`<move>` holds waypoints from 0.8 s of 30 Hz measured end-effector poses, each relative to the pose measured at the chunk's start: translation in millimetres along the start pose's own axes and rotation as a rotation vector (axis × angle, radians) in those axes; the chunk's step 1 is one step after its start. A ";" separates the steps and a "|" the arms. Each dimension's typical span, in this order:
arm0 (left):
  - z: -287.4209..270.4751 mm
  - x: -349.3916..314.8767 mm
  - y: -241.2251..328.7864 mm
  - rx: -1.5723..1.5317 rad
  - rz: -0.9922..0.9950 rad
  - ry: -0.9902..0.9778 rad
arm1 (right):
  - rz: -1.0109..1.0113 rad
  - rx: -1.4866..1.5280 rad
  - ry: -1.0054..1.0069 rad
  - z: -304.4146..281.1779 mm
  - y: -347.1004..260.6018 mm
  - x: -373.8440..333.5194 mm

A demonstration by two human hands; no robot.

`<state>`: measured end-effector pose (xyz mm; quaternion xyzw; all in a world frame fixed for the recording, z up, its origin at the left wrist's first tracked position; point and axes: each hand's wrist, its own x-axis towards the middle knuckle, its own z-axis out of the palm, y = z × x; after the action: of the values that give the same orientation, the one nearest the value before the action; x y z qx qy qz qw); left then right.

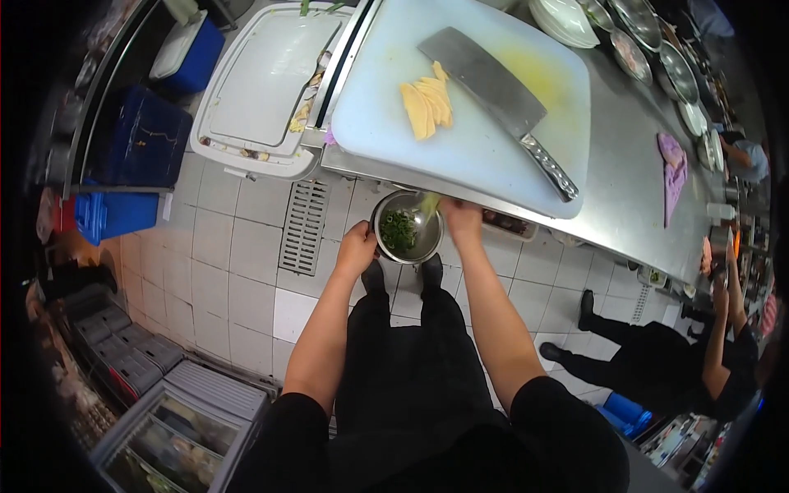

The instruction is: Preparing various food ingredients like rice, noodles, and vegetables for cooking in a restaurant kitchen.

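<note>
Metal bowl with chopped greens, held below the near edge of the steel counter. The bowl point(426, 239), at the centre of the frame, is round and silvery, with a bright rim and a shiny inner wall. Dark green chopped pieces point(399, 230) lie heaped toward its left side; bare metal shows at the right. The left hand point(358, 249) has its fingers curled closed on the bowl's left rim. The right hand point(462, 220) is at the upper right rim, beside a blurred pale green piece point(429, 205); how far its fingers are open, and whether they grip that piece, cannot be told. Above, on the white cutting board point(370, 123), lie 1 broad-bladed cleaver point(486, 76) with a patterned handle and a group of yellow slices point(426, 105). Upper right: a purple cloth point(674, 177) on the steel counter point(622, 185).
</note>
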<state>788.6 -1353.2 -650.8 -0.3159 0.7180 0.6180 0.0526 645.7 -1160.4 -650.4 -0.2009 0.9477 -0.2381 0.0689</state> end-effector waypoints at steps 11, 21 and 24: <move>28.4 -13.7 113.4 0.325 0.211 -0.446 | 0.099 0.171 0.099 -132.5 -26.1 -93.1; 173.4 -76.6 214.8 0.709 0.716 -0.774 | 0.595 0.415 0.331 -258.8 81.3 -204.3; 226.4 -85.8 248.0 0.766 0.790 -0.742 | 0.709 0.199 0.756 -281.7 157.4 -234.3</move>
<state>656.8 -1102.5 -451.1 0.2458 0.8830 0.3599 0.1744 740.4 -817.3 -470.6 0.2393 0.8890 -0.3449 -0.1827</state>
